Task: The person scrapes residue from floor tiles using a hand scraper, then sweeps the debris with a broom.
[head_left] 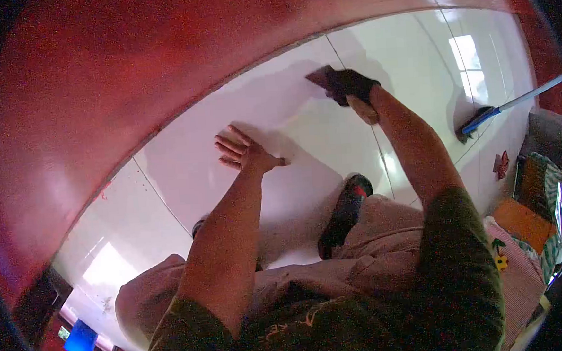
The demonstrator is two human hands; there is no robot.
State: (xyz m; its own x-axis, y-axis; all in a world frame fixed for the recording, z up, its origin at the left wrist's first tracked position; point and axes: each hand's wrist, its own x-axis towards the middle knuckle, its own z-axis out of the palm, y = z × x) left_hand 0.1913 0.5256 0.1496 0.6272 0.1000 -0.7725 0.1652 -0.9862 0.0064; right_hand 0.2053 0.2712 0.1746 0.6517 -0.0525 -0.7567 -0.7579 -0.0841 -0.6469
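Note:
My left hand (249, 153) rests on the white tiled floor (310, 128) with its fingers spread and nothing in it. Farther right, my right hand (353, 89) wears a dark glove and grips a flat, dark reddish piece (321, 77) close to the tiles. A light tan patch (362, 109) shows at the wrist side of the glove; what it is I cannot make out. Both arms reach forward over my bent knees, and a black shoe (344, 216) with a red mark stands on the floor between them.
A red wall (127, 75) curves along the far floor edge. At the right lies a broom head (477, 123) with a blue-white handle (533, 90). Near it are a small red item (501, 164), an orange-brown item (524, 222) and several bags. Small specks dot the floor at left.

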